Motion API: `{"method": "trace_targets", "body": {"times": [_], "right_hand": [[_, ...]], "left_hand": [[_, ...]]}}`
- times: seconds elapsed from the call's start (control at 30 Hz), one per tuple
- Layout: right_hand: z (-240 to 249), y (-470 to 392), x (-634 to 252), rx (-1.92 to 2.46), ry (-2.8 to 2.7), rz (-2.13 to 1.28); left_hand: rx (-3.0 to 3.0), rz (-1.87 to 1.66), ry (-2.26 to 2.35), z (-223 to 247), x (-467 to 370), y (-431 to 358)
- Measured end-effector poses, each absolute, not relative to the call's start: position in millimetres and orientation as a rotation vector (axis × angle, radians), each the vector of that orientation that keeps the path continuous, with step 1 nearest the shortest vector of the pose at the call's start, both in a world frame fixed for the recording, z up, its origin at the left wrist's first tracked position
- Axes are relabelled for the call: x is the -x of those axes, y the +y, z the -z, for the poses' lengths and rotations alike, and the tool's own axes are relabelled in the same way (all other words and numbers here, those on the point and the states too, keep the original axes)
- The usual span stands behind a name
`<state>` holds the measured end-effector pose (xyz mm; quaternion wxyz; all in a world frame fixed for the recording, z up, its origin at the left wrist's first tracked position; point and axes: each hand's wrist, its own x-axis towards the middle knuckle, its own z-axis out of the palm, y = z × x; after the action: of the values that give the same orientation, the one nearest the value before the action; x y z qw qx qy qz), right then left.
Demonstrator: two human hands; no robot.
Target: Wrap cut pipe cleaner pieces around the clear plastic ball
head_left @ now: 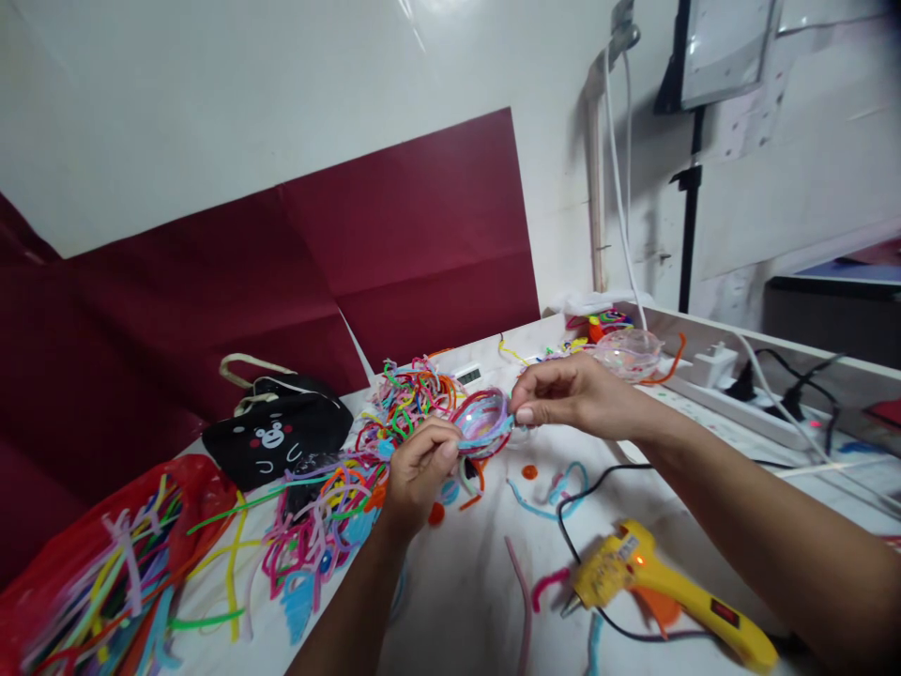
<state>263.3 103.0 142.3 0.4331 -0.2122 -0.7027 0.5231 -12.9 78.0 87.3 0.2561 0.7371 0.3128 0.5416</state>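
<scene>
Near the middle of the view, a clear round plastic piece wrapped in pink, purple and blue pipe cleaners is held up above the table. My left hand pinches its left edge between thumb and fingers. On the right side, my right hand grips the rim and a light blue pipe cleaner with thumb and forefinger. A yellow glue gun with a lit orange light lies below my right forearm. Small orange and blue discs and a curled blue pipe cleaner rest on the table under the hands.
Piles of coloured pipe cleaners lie left of the hands. A red bag of them and a black pouch stand further left. At the right are a clear bowl, a power strip and loose cables.
</scene>
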Motion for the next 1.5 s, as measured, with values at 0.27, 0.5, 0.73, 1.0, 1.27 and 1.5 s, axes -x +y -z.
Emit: {"method": "trace_targets", "body": {"times": [0.27, 0.5, 0.73, 1.0, 1.27, 1.5], "right_hand": [[-141, 102, -259, 0.621, -1.681, -1.176], [-143, 102, -256, 0.715, -1.591, -1.314], [-144, 105, -263, 0.738, -1.620, -1.498], [-147, 107, -269, 0.801, -1.731, -1.508], [-143, 112, -275, 0.827, -1.849, -1.602], [-136, 116, -277, 0.871, -1.848, -1.579]], "left_hand": [[-1.941, -1.427, 0.873, -90, 10, 75], [-1.983, -1.417, 0.864, -93, 8, 73], [-1.987, -1.341, 0.825, -92, 10, 75], [-1.877, -1.290, 0.730, -86, 14, 77], [-1.693, -1.204, 0.741, -90, 7, 73], [-1.582, -1.131, 0.798, -97, 0, 65]]}}
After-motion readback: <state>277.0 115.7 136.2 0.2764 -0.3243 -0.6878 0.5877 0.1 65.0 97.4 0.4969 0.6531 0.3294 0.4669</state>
